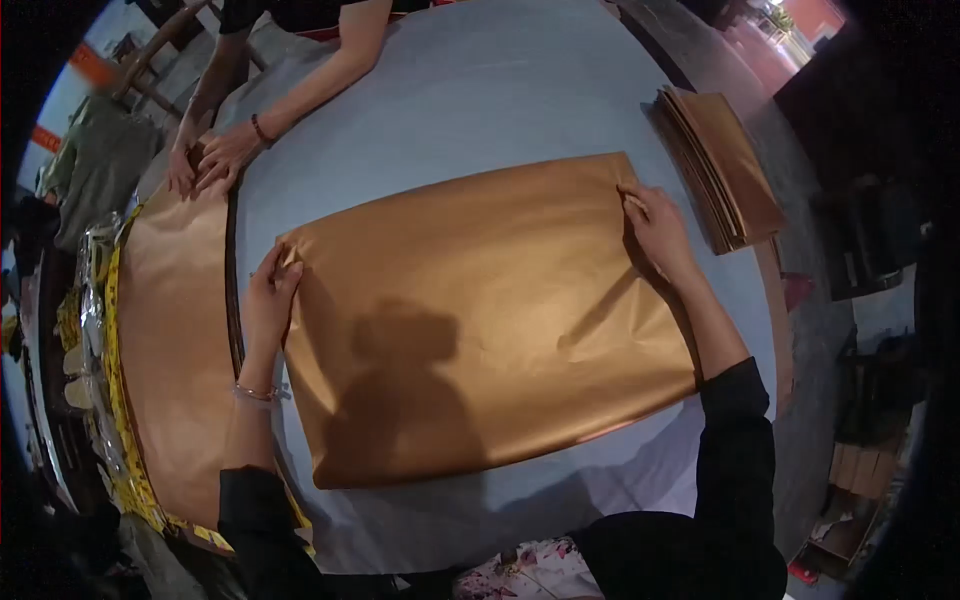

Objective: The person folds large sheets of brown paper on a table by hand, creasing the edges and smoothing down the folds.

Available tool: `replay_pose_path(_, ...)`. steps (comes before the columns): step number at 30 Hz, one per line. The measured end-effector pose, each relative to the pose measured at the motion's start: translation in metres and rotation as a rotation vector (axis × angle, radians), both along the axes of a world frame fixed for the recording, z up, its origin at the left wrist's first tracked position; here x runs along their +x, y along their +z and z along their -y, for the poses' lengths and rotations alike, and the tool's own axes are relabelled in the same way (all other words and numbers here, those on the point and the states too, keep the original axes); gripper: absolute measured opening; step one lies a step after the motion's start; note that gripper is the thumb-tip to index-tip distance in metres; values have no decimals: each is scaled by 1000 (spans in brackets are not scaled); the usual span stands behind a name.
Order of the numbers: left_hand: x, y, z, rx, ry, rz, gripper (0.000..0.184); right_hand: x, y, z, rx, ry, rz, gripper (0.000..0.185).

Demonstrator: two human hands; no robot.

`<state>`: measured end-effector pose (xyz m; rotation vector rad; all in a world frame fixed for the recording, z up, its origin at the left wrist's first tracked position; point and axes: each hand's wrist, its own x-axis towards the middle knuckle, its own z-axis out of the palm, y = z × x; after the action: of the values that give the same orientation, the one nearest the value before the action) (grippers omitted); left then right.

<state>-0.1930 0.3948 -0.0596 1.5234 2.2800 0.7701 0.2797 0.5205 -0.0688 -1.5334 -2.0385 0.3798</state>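
Observation:
A large sheet of gold-brown paper [520,290], folded along its near edge, spans the space between my hands over the light table. My left hand [270,295] pinches its far left corner, where the paper puckers. At the right edge, close to the far corner, my right hand [655,230] grips the sheet between thumb and fingers. Creases run across the right part, and a shadow falls on the left part. Whether the sheet rests fully on the table I cannot tell.
A stack of folded brown paper [722,165] lies at the table's [480,80] far right. On the left, another person's hands [215,160] touch a long brown sheet [175,330], bordered by yellow printed tape [118,370]. Shelves [860,480] stand at the lower right.

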Motion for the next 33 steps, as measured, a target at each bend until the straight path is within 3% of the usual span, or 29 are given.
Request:
replay_pose_path(11,1,2,0,32,-55,-98,44,0,3,0,-114,-31,7,27)
replay_pose_path(13,5,8,-1,-83,39,-80,45,1,3,1,-75,-30,50,27)
replay_pose_path(14,-6,-7,0,26,-25,-67,45,1,3,2,-75,-29,49,27)
replay_pose_path(19,-3,-4,0,9,-12,-114,46,-2,3,2,-105,-75,37,25)
replay_pose_path(21,-8,-11,0,115,-91,-117,47,-3,4,4,-104,-77,37,25)
replay_pose_path(25,-7,-7,-3,-45,-8,-89,47,-5,7,4,-133,-108,61,24)
replay_pose_path(28,-6,-5,-3,58,-104,-113,46,4,-2,1,-66,-88,138,25)
replay_pose_path(33,1,-2,-1,54,-80,-397,40,-12,16,11,-119,-100,135,25)
